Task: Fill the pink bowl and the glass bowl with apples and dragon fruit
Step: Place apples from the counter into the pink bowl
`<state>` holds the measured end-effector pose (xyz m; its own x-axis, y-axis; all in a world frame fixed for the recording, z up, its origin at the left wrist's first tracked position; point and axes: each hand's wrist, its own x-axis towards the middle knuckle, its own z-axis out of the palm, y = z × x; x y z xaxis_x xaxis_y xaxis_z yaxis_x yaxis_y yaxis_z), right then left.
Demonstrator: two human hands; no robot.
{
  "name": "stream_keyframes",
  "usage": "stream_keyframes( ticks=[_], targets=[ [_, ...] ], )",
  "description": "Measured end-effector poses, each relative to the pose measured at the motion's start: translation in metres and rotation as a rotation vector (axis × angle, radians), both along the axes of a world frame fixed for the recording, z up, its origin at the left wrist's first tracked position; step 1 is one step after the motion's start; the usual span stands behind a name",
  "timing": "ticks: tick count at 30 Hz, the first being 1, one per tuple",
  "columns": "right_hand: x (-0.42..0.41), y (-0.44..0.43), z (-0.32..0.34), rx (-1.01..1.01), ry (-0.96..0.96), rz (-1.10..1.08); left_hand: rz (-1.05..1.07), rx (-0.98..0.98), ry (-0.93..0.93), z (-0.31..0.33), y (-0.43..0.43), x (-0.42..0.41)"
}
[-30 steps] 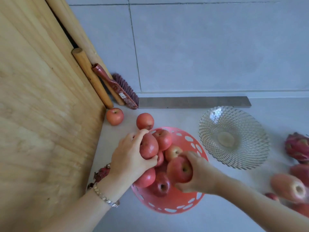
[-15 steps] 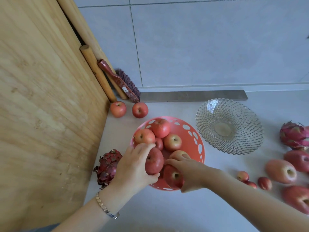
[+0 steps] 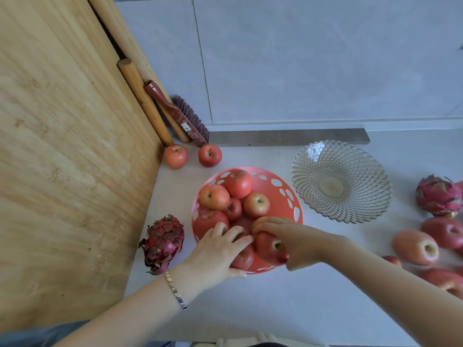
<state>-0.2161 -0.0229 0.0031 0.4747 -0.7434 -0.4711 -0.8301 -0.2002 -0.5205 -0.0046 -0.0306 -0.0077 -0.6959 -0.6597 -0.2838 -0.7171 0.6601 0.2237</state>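
The pink bowl [image 3: 280, 186] with oval holes stands on the pale counter and holds several red apples [image 3: 238, 182]. My left hand [image 3: 218, 251] is closed over an apple [image 3: 241, 257] at the bowl's near edge. My right hand [image 3: 288, 234] grips another apple [image 3: 270, 249] right beside it, inside the near rim. The glass bowl [image 3: 340, 181] sits empty to the right of the pink one. One dragon fruit [image 3: 162, 242] lies left of the pink bowl, another dragon fruit [image 3: 438, 195] at the far right.
Two loose apples [image 3: 175, 156] rest at the back by a wooden board [image 3: 62, 159], rolling pins and a brush [image 3: 183, 118]. More apples [image 3: 416, 246] lie at the right edge. A grey strip [image 3: 288, 137] runs along the tiled wall.
Both hands have drawn nearer to me, lowering their apples into the near side of the pink bowl. The view has shifted, showing more of the left dragon fruit.
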Motion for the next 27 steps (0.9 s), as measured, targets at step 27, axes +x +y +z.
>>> stream_keyframes(
  ticks=[27],
  targets=[
    [0.022,-0.001,0.002,0.027,0.047,-0.108,0.270,0.103,0.234,0.011,-0.007,0.002]
  ],
)
